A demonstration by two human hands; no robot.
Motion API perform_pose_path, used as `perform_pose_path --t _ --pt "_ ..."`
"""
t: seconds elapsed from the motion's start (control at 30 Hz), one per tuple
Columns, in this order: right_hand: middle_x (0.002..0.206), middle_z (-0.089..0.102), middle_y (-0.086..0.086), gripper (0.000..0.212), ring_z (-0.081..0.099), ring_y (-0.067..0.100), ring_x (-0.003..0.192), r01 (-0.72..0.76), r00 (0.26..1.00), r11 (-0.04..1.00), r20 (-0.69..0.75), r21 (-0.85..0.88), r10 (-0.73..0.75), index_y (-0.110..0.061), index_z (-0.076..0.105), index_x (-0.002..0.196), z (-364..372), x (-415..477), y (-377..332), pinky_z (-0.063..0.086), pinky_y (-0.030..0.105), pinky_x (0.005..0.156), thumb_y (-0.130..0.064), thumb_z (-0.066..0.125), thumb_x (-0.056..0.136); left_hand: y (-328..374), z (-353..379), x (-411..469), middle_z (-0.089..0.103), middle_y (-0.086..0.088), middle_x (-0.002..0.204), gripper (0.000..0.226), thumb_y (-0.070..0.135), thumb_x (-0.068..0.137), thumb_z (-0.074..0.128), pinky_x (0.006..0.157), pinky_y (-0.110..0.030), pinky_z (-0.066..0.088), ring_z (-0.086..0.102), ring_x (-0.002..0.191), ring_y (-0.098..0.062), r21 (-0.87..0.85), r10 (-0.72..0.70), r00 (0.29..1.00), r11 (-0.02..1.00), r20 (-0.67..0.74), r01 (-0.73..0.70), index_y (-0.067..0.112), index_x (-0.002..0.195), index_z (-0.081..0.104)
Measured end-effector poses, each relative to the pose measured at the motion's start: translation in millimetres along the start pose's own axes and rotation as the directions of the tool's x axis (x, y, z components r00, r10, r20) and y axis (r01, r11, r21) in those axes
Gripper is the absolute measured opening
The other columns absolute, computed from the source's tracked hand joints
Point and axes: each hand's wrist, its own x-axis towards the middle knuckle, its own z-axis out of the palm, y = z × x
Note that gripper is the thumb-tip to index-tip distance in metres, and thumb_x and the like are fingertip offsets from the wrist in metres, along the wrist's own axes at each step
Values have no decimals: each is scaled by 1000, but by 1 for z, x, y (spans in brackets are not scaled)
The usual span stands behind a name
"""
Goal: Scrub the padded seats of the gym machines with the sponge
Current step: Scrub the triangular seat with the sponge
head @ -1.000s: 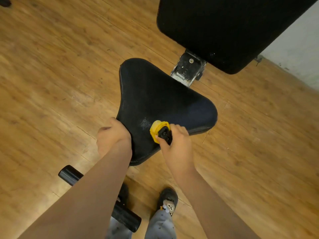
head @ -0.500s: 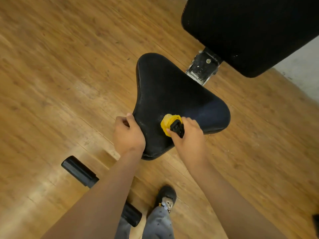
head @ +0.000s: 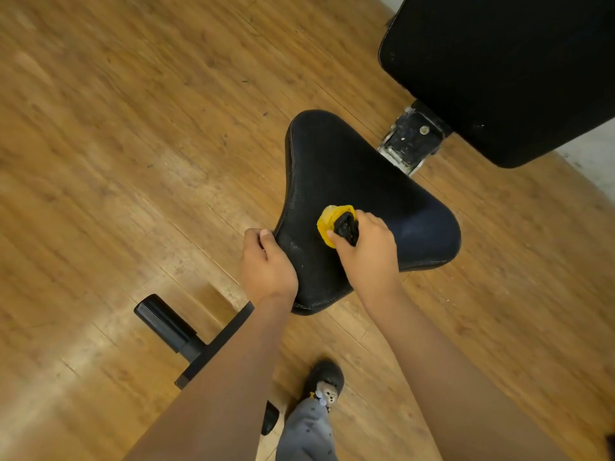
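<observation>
Even warm indoor light; soft sheen on wooden floor (head: 139, 134) lower left; wide-angle bending at edges; slight blur.

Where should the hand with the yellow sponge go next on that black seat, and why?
Probably a short stroke toward the seat's far narrow end. The right hand presses the sponge near the middle, the left hand steadies the near edge, and the far part looks unscrubbed.

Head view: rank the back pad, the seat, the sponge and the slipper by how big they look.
1. back pad, though the frame crops it
2. seat
3. slipper, partly hidden by the trouser leg
4. sponge, partly inside the right hand
The last two look close; the seat sits nearer the camera than the slipper.
</observation>
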Motion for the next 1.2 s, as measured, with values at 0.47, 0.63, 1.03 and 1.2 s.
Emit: perform_pose_path --t 0.47,0.63,1.03,1.2 --pt "111 60 6 38 55 20 107 68 998 998 -11 15 -68 -9 57 117 2 19 -12 43 28 87 -33 65 89 0 0 2 54 7 80 22 32 102 41 62 -27 43 52 71 -9 -82 -6 999 997 40 10 16 96 54" --pt "95 57 2 30 54 19 95 172 984 984 40 46 -174 -9 60 102 10 -39 -13 43 30 79 -30 72 84 -28 -18 0 61 -1 99 21 38 103 39 81 -32 49 59 93 -17 -372 -76 934 903 349 213 31 89 54" --pt "101 66 4 31 60 19 96 143 989 989 25 42 -144 -11 63 103 14 12 -31 49 36 85 -35 69 85 -39 -26 -11 55 0 128 43 43 104 28 94 -30 43 50 118 -17 -261 33 946 964 321 55 22 137 46" --pt "90 62 -7 22 60 13 91 -165 948 942 -217 291 233 -15 65 104 -26 -29 48 42 24 76 -30 68 88 -24 -32 2 59 3 112 32 41 103 33 87 -31 45 56 106 -18 -131 12 945 991 328 33 23 122 52"
